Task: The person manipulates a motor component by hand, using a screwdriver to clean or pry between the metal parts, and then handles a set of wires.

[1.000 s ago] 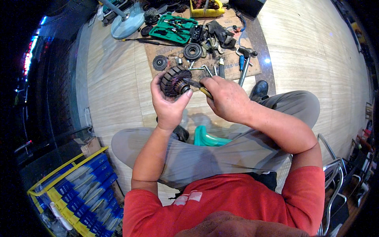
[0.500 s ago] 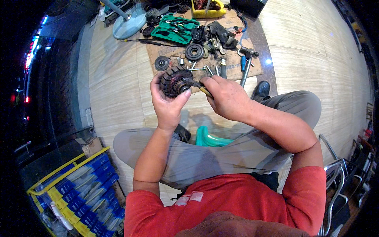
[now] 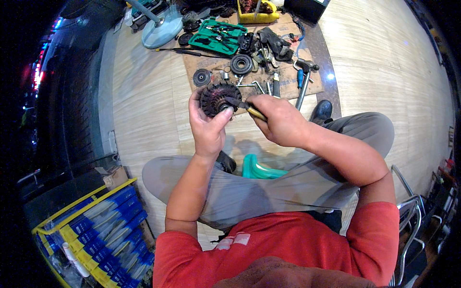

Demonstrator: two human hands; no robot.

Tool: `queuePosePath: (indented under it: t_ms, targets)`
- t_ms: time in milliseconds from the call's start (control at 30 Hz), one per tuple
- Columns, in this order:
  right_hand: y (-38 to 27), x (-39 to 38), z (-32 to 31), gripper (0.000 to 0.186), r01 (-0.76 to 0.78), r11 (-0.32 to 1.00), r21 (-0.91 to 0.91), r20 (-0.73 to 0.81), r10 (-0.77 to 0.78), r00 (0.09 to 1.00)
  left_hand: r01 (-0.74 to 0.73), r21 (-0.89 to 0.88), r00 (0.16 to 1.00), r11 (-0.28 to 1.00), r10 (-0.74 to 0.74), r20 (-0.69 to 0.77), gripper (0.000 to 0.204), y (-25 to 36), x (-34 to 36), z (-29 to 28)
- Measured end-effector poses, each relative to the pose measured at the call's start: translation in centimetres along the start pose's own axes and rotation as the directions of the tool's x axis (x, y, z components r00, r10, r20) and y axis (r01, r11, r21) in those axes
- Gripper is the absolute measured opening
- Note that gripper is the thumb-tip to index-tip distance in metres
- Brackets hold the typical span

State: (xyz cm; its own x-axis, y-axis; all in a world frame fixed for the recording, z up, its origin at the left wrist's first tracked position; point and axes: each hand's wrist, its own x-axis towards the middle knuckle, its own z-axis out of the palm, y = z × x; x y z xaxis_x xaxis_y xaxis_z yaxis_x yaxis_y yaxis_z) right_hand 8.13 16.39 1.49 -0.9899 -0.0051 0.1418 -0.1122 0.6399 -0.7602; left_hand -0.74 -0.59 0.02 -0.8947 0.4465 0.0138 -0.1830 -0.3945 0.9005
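My left hand (image 3: 210, 130) is closed around a round, dark, toothed motor armature (image 3: 215, 92) with reddish copper windings, its thumb pressed near the central hub. My right hand (image 3: 284, 121) grips a pair of pliers (image 3: 256, 113) by the yellow handles. Their dark jaws reach to the armature's inner windings beside the hub; whether they pinch a wire is too small to tell. Just beyond, on the cardboard (image 3: 192, 61), lie a black pulley-like disc (image 3: 202, 77), a thicker black ring (image 3: 241, 64) and a small metal sleeve (image 3: 225, 75).
An opened green tool case (image 3: 218, 36), black gloves (image 3: 274, 43), a hammer (image 3: 304, 81) and a blue-handled screwdriver (image 3: 300, 78) lie on the cardboard. Behind stands a yellow container (image 3: 259, 18). A green plastic piece (image 3: 259, 168) sits between my legs; blue-yellow boxes (image 3: 103, 230) stand at left.
The armature has turned in my left hand so its face shows more squarely. The pliers have tilted slightly and show more yellow handle. The whole view has shifted a little.
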Motion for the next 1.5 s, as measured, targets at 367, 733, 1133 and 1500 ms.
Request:
queuePosePath:
  t_ms: [367,733,1133,1500]
  targets:
    - [0.4,0.7,-1.5,0.031,-0.047,0.999,0.007,-0.117,0.048,0.992,0.012,-0.038,0.999,0.999,-0.013,-0.031,0.068,-0.4,0.3,-0.2]
    - [2.2,0.7,-1.0,0.031,0.073,0.993,-0.088,-0.093,-0.081,0.992,0.049,0.158,0.999,0.986,-0.046,-0.018,0.068,-1.0,-0.1,0.5]
    - [2.0,1.3,-0.1,0.030,0.327,0.901,-0.286,-0.246,-0.399,0.884,0.074,0.247,0.997,0.966,-0.077,0.004,0.071,-0.7,-1.2,1.7]
    - [2.1,1.4,-0.5,0.025,0.228,0.955,-0.191,-0.058,-0.243,0.968,0.120,0.222,0.992,0.968,-0.128,0.019,0.068,-0.7,-1.1,1.4]
